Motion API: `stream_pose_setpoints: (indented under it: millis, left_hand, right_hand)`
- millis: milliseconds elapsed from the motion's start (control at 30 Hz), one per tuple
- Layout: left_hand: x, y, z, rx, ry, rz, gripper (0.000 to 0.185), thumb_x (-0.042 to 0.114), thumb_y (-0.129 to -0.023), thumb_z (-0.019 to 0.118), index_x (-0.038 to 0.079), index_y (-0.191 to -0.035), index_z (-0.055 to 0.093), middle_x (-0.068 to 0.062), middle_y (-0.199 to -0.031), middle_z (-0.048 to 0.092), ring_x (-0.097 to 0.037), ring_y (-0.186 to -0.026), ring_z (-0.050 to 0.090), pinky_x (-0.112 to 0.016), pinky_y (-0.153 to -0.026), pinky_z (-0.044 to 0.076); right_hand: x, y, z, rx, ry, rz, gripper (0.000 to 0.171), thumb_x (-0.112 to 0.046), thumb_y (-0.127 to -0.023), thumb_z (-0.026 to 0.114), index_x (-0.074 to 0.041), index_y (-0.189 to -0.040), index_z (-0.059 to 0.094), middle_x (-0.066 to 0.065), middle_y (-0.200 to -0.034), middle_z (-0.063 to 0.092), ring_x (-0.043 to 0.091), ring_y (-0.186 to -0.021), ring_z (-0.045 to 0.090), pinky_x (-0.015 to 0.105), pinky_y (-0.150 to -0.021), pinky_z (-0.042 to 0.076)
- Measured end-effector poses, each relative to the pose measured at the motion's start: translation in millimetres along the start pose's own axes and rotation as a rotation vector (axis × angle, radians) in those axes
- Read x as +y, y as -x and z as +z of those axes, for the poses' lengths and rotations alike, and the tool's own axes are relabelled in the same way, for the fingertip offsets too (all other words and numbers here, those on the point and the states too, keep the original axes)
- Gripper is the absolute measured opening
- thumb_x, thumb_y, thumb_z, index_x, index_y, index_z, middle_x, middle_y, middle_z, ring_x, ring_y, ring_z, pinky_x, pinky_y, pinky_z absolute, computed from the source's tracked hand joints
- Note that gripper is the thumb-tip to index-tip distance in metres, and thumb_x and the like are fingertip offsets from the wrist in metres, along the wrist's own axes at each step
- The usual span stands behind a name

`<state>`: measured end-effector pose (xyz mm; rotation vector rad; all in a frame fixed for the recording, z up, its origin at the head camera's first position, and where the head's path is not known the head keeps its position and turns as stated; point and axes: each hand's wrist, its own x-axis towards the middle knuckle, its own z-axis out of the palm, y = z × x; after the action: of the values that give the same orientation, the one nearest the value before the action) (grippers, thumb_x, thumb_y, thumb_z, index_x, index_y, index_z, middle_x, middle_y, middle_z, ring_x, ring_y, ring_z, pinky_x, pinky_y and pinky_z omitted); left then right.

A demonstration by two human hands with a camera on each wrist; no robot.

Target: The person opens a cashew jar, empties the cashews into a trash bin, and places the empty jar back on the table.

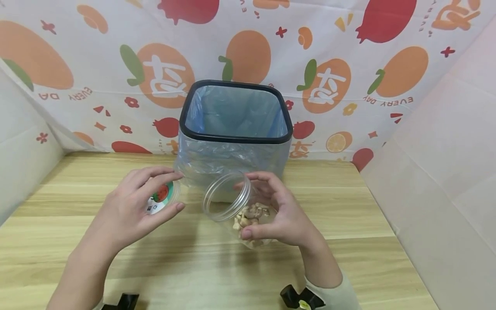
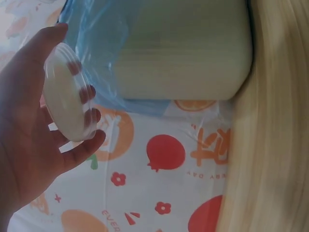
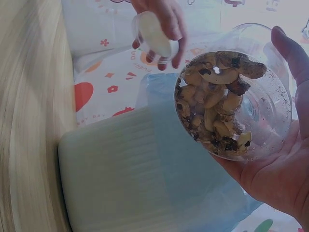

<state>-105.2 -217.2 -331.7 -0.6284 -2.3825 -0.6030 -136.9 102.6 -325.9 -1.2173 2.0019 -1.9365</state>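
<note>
My right hand (image 1: 280,215) grips a clear plastic jar (image 1: 237,206) tilted with its open mouth toward the left; nuts and dried bits (image 3: 215,96) lie in its lower part. My left hand (image 1: 133,206) holds the jar's round lid (image 1: 160,197), which carries a red and green label, between thumb and fingertips. The lid (image 2: 67,99) sits a short way left of the jar's mouth, apart from it. In the right wrist view the left hand (image 3: 161,21) and lid (image 3: 152,36) show beyond the jar. Both hands hover over the wooden table (image 1: 348,215), just in front of the bin.
A square bin (image 1: 235,125) with a black rim and a blue plastic liner stands at the back of the table, against a fruit-patterned cloth (image 1: 387,77). White panels (image 1: 445,172) close in the left and right sides. Bare wood lies on either side of the hands.
</note>
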Motion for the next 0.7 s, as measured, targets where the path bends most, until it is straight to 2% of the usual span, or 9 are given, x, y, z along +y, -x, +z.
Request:
stream_pose_setpoints:
  millis: [133, 267, 367, 533, 700]
  left_hand:
    - [-8.6, 1.9, 1.9, 0.000, -0.072, -0.013, 0.055, 0.037, -0.072, 0.083, 0.020, -0.123, 0.070, -0.003, -0.122, 0.065, -0.029, -0.110, 0.058, -0.052, -0.068, 0.053]
    - [-19.2, 3.6, 5.5, 0.007, -0.134, -0.004, 0.054, 0.045, -0.075, 0.078, 0.019, -0.121, 0.071, -0.006, -0.118, 0.065, -0.034, -0.107, 0.058, -0.056, -0.064, 0.053]
    - [-26.6, 5.5, 8.0, 0.006, -0.143, -0.013, 0.054, 0.044, -0.074, 0.079, 0.018, -0.121, 0.071, -0.007, -0.118, 0.065, -0.035, -0.107, 0.058, -0.057, -0.064, 0.054]
    - [-35.8, 9.7, 10.6, -0.025, -0.143, -0.070, 0.055, 0.038, -0.071, 0.084, 0.019, -0.120, 0.071, -0.005, -0.120, 0.064, -0.035, -0.108, 0.057, -0.060, -0.064, 0.053]
    - [-43.9, 14.4, 12.9, -0.067, -0.140, -0.136, 0.054, 0.038, -0.073, 0.085, 0.021, -0.122, 0.070, -0.004, -0.122, 0.063, -0.035, -0.109, 0.055, -0.061, -0.064, 0.053]
  right_hand:
    - [0, 1, 1, 0.001, -0.006, 0.010, 0.090, 0.000, -0.066, 0.091, -0.011, -0.142, 0.043, 0.024, -0.133, 0.059, 0.040, -0.120, 0.061, 0.043, -0.105, 0.048]
    - [0, 1, 1, -0.002, -0.004, 0.012, 0.090, -0.002, -0.067, 0.091, -0.011, -0.142, 0.043, 0.021, -0.133, 0.060, 0.037, -0.120, 0.062, 0.044, -0.105, 0.048]
    - [0, 0, 1, -0.002, 0.008, 0.014, 0.092, 0.003, -0.065, 0.090, -0.012, -0.142, 0.043, 0.019, -0.133, 0.060, 0.037, -0.120, 0.061, 0.044, -0.105, 0.047]
    - [0, 0, 2, -0.005, 0.021, 0.020, 0.095, 0.010, -0.061, 0.088, -0.013, -0.142, 0.043, 0.019, -0.134, 0.060, 0.039, -0.121, 0.060, 0.043, -0.106, 0.047]
    - [1, -1, 3, -0.008, 0.020, 0.026, 0.095, 0.012, -0.061, 0.087, -0.013, -0.141, 0.043, 0.019, -0.134, 0.060, 0.041, -0.121, 0.059, 0.043, -0.106, 0.047]
